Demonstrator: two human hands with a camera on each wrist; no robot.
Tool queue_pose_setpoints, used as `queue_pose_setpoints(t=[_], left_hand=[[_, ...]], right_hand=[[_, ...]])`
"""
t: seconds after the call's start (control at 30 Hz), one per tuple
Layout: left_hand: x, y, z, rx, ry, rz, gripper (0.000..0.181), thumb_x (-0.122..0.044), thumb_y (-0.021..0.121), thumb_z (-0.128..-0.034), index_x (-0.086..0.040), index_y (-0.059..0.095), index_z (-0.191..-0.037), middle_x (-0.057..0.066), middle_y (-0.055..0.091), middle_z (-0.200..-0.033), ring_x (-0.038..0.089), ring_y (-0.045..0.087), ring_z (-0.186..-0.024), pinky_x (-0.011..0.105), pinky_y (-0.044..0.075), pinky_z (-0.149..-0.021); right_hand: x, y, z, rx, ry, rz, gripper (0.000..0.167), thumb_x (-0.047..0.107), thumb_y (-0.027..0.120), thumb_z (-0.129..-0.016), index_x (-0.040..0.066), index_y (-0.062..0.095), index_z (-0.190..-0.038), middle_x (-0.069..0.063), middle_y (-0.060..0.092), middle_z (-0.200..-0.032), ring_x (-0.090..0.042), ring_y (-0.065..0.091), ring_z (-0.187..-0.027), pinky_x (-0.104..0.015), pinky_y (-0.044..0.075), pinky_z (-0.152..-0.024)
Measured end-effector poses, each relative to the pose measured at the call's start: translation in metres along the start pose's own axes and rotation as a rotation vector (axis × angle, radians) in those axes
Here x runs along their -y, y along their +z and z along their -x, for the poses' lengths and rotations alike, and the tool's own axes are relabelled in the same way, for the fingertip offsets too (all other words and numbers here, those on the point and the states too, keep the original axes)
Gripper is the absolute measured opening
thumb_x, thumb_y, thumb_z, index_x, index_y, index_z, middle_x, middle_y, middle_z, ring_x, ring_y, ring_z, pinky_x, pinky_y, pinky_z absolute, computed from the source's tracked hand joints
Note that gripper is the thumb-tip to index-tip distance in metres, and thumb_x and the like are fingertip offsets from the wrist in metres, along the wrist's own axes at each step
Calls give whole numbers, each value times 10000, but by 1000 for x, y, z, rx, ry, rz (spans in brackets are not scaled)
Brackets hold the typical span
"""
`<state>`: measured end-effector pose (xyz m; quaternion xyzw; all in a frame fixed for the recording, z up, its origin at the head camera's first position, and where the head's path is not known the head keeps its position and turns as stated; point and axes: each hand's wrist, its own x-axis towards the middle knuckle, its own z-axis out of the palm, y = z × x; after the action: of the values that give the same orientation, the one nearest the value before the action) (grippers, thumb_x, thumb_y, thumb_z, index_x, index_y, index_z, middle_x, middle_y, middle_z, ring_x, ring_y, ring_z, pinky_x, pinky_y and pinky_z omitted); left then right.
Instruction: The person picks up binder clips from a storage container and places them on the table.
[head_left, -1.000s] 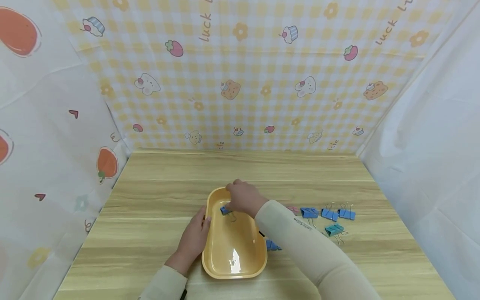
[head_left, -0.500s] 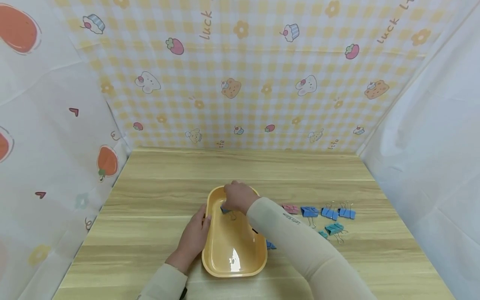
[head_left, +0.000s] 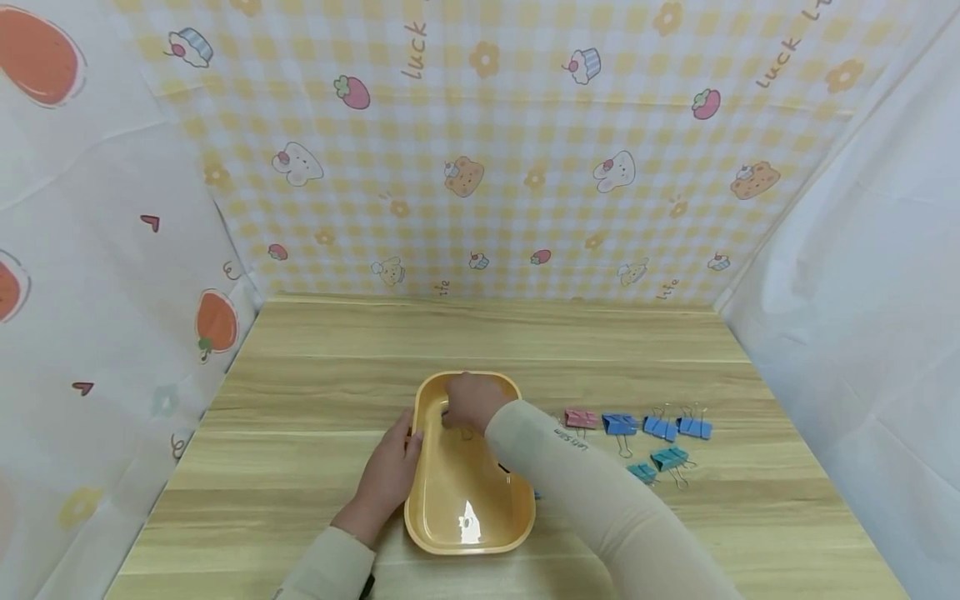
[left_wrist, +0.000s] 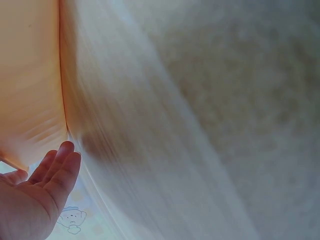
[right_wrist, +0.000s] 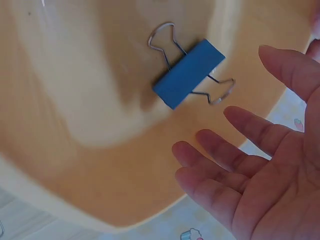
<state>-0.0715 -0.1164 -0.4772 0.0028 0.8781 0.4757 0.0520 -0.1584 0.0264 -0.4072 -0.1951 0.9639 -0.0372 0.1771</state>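
My right hand reaches into the far end of a yellow plastic tray. In the right wrist view the right hand has its fingers spread and slightly bent, apart from a blue binder clip with two wire handles lying on the tray floor. From the head view this clip is mostly hidden behind the hand. My left hand rests against the tray's left side. The left wrist view has the left hand with nearly straight fingers touching the outer tray wall.
Right of the tray, several binder clips lie on the wooden table: a pink clip, blue clips such as this one, and teal clips like this one. Patterned cloth hangs behind.
My right hand has lowered into the tray, covering more of the blue binder clip. The right forearm has shifted left, uncovering the pink and a teal clip. The left hand stays in place.
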Motion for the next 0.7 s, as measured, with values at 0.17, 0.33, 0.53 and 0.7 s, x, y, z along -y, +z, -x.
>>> queue_pose_setpoints(t=[0.17,0.33,0.53,0.7], left_hand=[[0,0,0,-10,-5,3,526,-214,395,-1052,-16,247,-1516,190,531,-1290,242,627,-997,373,549,-797],[-1,0,0,-9,0,11,520,-206,396,-1051,-21,253,-1515,193,533,-1278,233,631,-971,353,554,-773],[-1,0,0,-11,0,9,525,-217,396,-1052,-23,250,-1517,189,534,-1281,224,631,-968,348,554,-773],[-1,-1,0,-9,5,15,520,-220,394,-1053,-28,255,-1516,185,539,-1279,222,634,-966,348,554,-776]], right_hand=[[3,4,-2,13,5,14,165,258,691,-844,137,652,-949,-2,610,-887,-123,518,-662,-235,436,-543],[6,5,-3,21,11,47,177,265,663,-854,141,661,-980,-26,607,-981,-140,534,-730,-237,448,-573],[6,12,-8,70,29,53,334,255,640,-871,133,636,-1181,-57,614,-1065,-131,534,-650,-241,454,-524],[3,25,-19,62,36,61,155,224,631,-857,142,640,-988,7,585,-775,-131,509,-583,-255,421,-479]])
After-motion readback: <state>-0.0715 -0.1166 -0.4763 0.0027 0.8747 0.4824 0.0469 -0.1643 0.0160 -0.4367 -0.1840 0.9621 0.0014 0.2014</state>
